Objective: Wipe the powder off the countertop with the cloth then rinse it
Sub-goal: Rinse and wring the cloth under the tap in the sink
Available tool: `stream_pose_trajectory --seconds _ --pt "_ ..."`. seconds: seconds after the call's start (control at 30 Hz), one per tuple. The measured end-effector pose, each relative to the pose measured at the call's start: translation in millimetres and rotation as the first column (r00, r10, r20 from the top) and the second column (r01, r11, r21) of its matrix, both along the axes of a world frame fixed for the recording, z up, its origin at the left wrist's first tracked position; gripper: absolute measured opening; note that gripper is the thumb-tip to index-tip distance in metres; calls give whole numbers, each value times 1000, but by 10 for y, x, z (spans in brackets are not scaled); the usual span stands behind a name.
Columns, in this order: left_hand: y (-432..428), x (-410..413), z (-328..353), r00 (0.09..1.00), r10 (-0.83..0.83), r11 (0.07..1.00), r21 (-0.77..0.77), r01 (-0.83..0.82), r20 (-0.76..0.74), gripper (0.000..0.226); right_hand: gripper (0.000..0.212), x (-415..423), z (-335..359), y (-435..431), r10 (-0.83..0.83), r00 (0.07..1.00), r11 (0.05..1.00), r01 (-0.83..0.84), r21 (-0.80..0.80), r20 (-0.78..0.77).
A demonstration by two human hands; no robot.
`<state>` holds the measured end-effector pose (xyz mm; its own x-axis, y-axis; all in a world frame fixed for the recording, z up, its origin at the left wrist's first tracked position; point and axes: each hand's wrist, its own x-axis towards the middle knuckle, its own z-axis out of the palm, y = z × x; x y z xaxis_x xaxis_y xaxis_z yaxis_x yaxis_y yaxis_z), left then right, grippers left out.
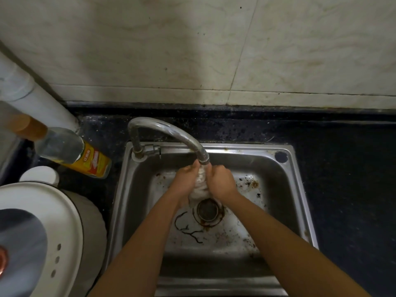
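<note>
Head cam has both hands, left hand and right hand, each with a tight grip on the cloth, bunched lengthwise between them right under the faucet spout, over the sink drain.

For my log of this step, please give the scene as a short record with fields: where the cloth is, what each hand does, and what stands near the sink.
stage: rinsing, in the sink
cloth: bunched, under the tap spout, above the drain
left hand: grips the cloth
right hand: grips the cloth
water: seems to run onto the cloth
bottle: on the countertop, left of the sink
</note>
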<state>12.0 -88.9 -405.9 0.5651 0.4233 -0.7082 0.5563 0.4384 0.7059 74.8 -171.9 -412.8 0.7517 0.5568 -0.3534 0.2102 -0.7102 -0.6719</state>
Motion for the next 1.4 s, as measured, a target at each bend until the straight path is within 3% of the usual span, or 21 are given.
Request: stream_pose_trajectory --seconds 0.1,0.17,0.23,0.37,0.5,0.63,0.77,0.93,1.07,1.17,1.27,1.4 --pt "38 -55 -40 995 65 998 13 -65 -74 60 49 102 -11 26 -167 899 966 231 116 -405" --pt "74 -94 -68 980 179 981 -59 -185 -85 78 48 78 20 33 -204 822 927 336 164 -531" --pt "85 -164 -78 980 190 977 -90 -194 -58 73 57 86 -4 39 -234 792 923 363 126 -564" --pt "79 -305 -90 982 100 988 -137 -78 161 45 90 134 3 48 -274 698 922 387 27 -661" --pt "105 -282 -162 977 173 985 -33 -171 124 35 42 124 88 -14 -149 678 900 394 184 -720" --pt "153 -251 -217 942 318 945 -113 -306 109 30 34 96 94 -153 10 537 835 459 302 -843" --pt "196 -285 -191 927 323 936 -212 -282 191 27 24 149 27 -271 -25 652 934 286 215 -758" --pt "195 -289 -234 954 229 964 -180 -195 196 41 9 206 44 -210 -136 703 880 409 240 -698" --pt "108 -143 -197 968 219 975 13 -222 121 19 14 113 143 -83 -248 792 859 446 251 -557" --pt "77 -54 -278 966 254 960 108 -257 41 22 16 -1 171 -12 -175 838 887 361 286 -516" --pt "70 -42 -401 965 261 952 -174 -251 37 38 10 -13 178 63 -176 816 858 401 320 -551" --pt "155 -129 -443 939 320 834 -508 -217 124 34 8 125 160 29 -209 812 844 431 319 -545"
